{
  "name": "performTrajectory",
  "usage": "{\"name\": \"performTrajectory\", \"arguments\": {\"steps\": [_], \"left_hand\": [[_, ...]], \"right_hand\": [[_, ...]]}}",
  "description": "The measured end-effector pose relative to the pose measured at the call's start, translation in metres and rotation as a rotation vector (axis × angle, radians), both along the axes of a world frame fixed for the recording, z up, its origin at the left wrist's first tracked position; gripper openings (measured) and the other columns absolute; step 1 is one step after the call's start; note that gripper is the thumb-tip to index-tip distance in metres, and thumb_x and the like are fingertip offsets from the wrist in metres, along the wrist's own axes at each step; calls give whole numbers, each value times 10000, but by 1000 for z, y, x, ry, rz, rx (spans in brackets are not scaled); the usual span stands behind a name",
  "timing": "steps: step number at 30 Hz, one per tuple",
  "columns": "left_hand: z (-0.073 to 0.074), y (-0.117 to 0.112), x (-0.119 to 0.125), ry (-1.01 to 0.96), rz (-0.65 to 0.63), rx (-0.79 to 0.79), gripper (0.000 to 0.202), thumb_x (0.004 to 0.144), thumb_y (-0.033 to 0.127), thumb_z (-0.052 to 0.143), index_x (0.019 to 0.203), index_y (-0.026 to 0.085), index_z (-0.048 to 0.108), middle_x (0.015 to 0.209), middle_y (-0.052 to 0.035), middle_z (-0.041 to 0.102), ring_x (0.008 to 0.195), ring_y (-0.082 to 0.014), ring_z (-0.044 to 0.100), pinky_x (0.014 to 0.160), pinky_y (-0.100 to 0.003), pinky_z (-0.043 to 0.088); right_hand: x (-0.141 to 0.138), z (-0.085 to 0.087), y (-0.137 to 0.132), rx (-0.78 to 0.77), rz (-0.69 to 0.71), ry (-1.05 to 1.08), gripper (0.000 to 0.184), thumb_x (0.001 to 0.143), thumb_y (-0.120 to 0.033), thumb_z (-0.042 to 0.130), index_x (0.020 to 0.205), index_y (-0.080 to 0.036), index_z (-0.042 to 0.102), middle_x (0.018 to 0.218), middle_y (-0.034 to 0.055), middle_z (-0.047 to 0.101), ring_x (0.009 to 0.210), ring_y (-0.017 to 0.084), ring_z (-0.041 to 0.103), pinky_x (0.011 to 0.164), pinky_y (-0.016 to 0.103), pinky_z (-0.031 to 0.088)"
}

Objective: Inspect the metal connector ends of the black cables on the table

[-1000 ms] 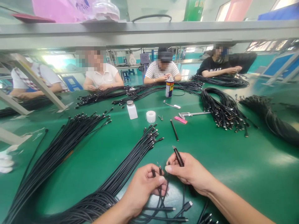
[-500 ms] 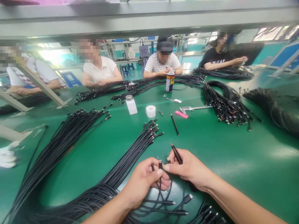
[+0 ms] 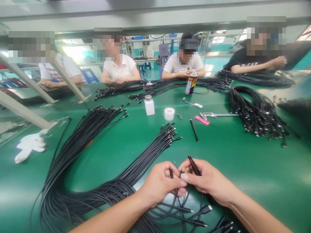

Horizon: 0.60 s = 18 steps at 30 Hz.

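My left hand (image 3: 160,183) pinches a thin black cable (image 3: 171,173) near its plug end. My right hand (image 3: 209,181) grips slim black cable ends (image 3: 194,165), and its fingertips nearly meet the left fingers. A small grey metal end (image 3: 182,172) shows between the hands. Below them lie loose black cables with plugs (image 3: 202,210), partly hidden by my wrists. A long bundle of black cables (image 3: 145,171) fans out on the green table mat (image 3: 255,168) past my left forearm.
Further cable bundles (image 3: 255,111) lie around the mat. Near its middle stand a white bottle (image 3: 149,105), a tape roll (image 3: 169,114) and a spray can (image 3: 191,83). A caliper (image 3: 218,114) and black marker (image 3: 194,130) lie close by. Several co-workers (image 3: 184,64) sit opposite.
The whole view has shifted, with the table objects now further right and higher. My hands have come closer together, and the black ends in my right hand now lean the other way.
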<state>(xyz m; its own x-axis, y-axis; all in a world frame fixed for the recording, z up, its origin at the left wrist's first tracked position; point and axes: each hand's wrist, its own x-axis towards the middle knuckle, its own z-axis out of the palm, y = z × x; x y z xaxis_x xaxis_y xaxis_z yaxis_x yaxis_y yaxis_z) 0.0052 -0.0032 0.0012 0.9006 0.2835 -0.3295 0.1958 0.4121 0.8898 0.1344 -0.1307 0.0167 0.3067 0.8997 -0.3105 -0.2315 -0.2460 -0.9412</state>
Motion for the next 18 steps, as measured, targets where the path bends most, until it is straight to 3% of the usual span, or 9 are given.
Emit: {"name": "performTrajectory", "arguments": {"steps": [7, 18], "left_hand": [[6, 2, 2, 28, 26, -86, 379, 686, 324, 801, 907, 132, 560, 779, -77, 713, 725, -211, 716, 685, -326, 570], [-7, 5, 1, 7, 63, -7, 417, 688, 321, 828, 806, 169, 458, 630, -35, 686, 579, -188, 681, 615, -348, 574]], "right_hand": [[6, -8, -1, -32, -77, -3, 365, 788, -467, 743, 869, -164, 554, 624, -84, 416, 428, 19, 231, 381, 179, 134], [9, -7, -1, -24, -58, -27, 361, 782, -456, 741, 858, -171, 532, 620, -90, 392, 435, 23, 247, 380, 174, 156]]}}
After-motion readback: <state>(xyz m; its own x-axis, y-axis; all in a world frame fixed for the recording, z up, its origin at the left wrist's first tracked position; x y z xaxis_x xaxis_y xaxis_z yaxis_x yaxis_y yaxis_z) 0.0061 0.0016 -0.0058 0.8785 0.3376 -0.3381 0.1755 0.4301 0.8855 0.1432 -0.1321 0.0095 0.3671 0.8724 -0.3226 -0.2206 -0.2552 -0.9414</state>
